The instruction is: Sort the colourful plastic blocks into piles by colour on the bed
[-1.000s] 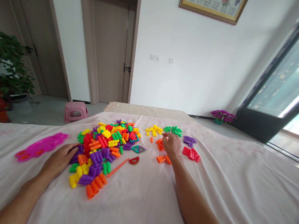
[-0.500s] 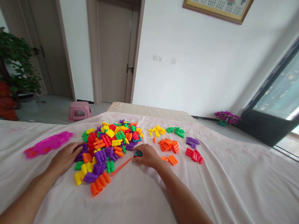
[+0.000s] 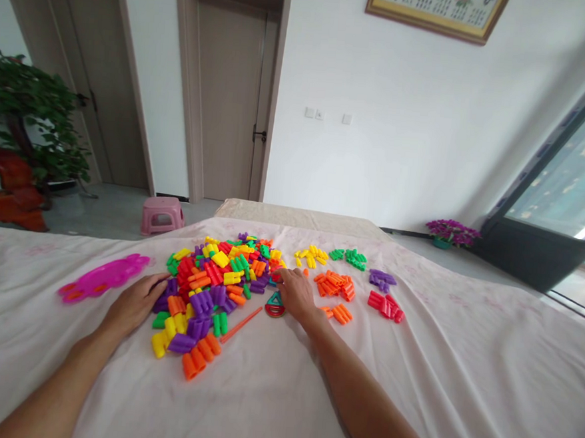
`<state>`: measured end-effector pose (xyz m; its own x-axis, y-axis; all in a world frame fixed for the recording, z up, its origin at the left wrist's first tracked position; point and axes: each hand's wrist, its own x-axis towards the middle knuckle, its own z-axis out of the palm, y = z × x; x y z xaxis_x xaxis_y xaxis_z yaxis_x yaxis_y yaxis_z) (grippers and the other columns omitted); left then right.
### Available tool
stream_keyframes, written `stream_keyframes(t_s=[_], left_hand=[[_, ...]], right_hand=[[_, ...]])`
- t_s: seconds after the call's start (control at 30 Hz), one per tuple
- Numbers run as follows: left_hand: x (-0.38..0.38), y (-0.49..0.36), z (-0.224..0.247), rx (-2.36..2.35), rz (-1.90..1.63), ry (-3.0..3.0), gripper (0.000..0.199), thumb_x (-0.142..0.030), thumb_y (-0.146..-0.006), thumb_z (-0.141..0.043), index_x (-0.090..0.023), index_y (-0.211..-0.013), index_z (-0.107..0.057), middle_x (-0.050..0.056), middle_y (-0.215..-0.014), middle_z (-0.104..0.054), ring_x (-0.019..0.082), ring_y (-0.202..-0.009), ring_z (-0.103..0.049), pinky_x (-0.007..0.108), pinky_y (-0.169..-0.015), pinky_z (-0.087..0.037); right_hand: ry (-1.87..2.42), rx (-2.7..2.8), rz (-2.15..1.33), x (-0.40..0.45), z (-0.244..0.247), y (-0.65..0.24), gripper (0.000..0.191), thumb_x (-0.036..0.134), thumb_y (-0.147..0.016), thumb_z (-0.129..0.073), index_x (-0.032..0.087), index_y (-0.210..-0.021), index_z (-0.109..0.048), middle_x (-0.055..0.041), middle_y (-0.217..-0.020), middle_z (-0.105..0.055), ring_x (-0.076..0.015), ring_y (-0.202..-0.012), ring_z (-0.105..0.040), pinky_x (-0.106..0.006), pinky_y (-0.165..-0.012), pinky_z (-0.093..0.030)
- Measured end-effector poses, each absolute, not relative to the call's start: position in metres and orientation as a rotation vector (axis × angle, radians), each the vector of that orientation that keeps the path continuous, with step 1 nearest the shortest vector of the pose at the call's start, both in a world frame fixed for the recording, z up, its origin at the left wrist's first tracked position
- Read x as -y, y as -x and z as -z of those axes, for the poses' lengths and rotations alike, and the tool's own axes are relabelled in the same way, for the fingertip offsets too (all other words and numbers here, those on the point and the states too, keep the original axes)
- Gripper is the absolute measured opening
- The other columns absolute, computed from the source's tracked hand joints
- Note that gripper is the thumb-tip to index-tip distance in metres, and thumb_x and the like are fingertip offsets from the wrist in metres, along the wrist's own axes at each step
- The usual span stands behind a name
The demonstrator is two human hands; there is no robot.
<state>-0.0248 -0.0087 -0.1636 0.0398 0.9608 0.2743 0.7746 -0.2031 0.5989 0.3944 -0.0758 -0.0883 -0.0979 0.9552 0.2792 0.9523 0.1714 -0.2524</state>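
Note:
A mixed pile of colourful plastic building blocks (image 3: 213,273) lies on the cloth between my hands. My left hand (image 3: 139,302) rests at the pile's left edge, its fingers stretched against purple blocks (image 3: 168,292). At the opposite edge, my right hand (image 3: 295,292) reaches forward with its fingers extended over a red piece (image 3: 277,276); its thumb is partly hidden. Just left of that wrist lies a small teal and red shape (image 3: 275,303) with a triangular opening. A thin orange stick (image 3: 241,325) lies near it, beside the pile.
Sorted groups lie to the right: yellow blocks (image 3: 311,255), green blocks (image 3: 354,258), orange blocks (image 3: 335,285), purple blocks (image 3: 382,279) and red blocks (image 3: 385,305). A magenta flat piece (image 3: 105,278) is at left. Beyond the cloth stands a pink stool (image 3: 162,215).
My right hand has let go of the teal and red shape, leaving it on the cloth, and has moved forward to the pile's right edge. My left hand stays against the pile.

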Motion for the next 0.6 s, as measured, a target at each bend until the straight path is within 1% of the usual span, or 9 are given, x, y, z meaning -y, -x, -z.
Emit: stream_keyframes(t_s=[0.1,0.2,0.27,0.33,0.4,0.47,0.53,0.6], left_hand=[[0.015,0.023,0.156,-1.793,-1.084,-2.009,0.059,-0.055,-0.099,-0.04,-0.02,-0.137,-0.067,0.013,-0.143,-0.071,0.03,-0.135,-0.064,0.043,-0.117,-0.048],[0.03,0.014,0.134,-1.807,-1.321,-2.055,0.052,-0.048,-0.099,-0.041,-0.021,-0.134,-0.068,0.012,-0.141,-0.071,0.029,-0.136,-0.062,0.046,-0.121,-0.044],[0.047,-0.002,0.111,-1.783,-1.413,-2.096,0.046,-0.046,-0.099,-0.043,-0.022,-0.127,-0.07,0.011,-0.135,-0.073,0.028,-0.128,-0.065,0.044,-0.118,-0.047],[0.069,-0.03,0.085,-1.679,-1.448,-2.111,0.042,-0.046,-0.097,-0.047,-0.021,-0.117,-0.074,0.009,-0.125,-0.076,0.027,-0.115,-0.07,0.04,-0.107,-0.054],[0.094,-0.069,0.063,-1.496,-1.376,-2.088,0.038,-0.048,-0.095,-0.053,-0.022,-0.111,-0.077,0.007,-0.119,-0.079,0.025,-0.11,-0.072,0.036,-0.102,-0.056],[0.116,-0.112,0.052,-1.343,-1.218,-1.974,0.037,-0.047,-0.095,-0.056,-0.023,-0.114,-0.077,0.006,-0.118,-0.08,0.024,-0.107,-0.074,0.034,-0.098,-0.058],[0.13,-0.153,0.052,-1.212,-1.04,-1.838,0.042,-0.041,-0.092,-0.061,-0.02,-0.126,-0.074,0.01,-0.128,-0.078,0.025,-0.112,-0.074,0.035,-0.098,-0.059],[0.132,-0.187,0.061,-1.168,-0.914,-1.659,0.051,-0.034,-0.087,-0.067,-0.017,-0.135,-0.068,0.016,-0.139,-0.072,0.027,-0.121,-0.071,0.035,-0.097,-0.059]], right_hand=[[1.734,1.998,-0.117,0.084,0.084,-0.401,0.038,0.014,-0.095,-0.06,0.026,-0.129,-0.071,-0.0038,-0.111,-0.079,-0.0233,-0.11,-0.064,-0.031,-0.088,-0.047],[1.634,2.019,-0.28,0.091,0.082,-0.409,0.029,0.016,-0.089,-0.066,0.027,-0.114,-0.077,-0.0006,-0.103,-0.08,-0.0208,-0.101,-0.067,-0.029,-0.084,-0.048],[1.607,2.011,-0.35,0.094,0.083,-0.414,0.022,0.019,-0.091,-0.065,0.025,-0.108,-0.079,-0.0009,-0.101,-0.08,-0.0186,-0.093,-0.069,-0.028,-0.082,-0.049],[1.672,1.94,-0.324,0.094,0.084,-0.418,0.023,0.024,-0.097,-0.061,0.022,-0.113,-0.078,-0.0038,-0.107,-0.079,-0.0185,-0.095,-0.07,-0.028,-0.083,-0.049],[1.822,1.861,-0.249,0.096,0.085,-0.419,0.033,0.032,-0.101,-0.059,0.02,-0.128,-0.073,-0.0083,-0.119,-0.077,-0.0209,-0.106,-0.069,-0.029,-0.088,-0.049],[1.959,1.864,-0.219,0.098,0.086,-0.417,0.041,0.041,-0.103,-0.058,0.02,-0.136,-0.07,-0.0116,-0.126,-0.074,-0.0241,-0.116,-0.067,-0.031,-0.092,-0.047],[2.013,1.937,-0.222,0.101,0.085,-0.412,0.041,0.044,-0.103,-0.057,0.021,-0.133,-0.072,-0.0122,-0.126,-0.074,-0.0257,-0.12,-0.066,-0.032,-0.094,-0.046],[2.016,1.999,-0.235,0.103,0.084,-0.407,0.037,0.043,-0.102,-0.056,0.022,-0.125,-0.076,-0.0113,-0.123,-0.075,-0.026,-0.12,-0.065,-0.031,-0.091,-0.045]])
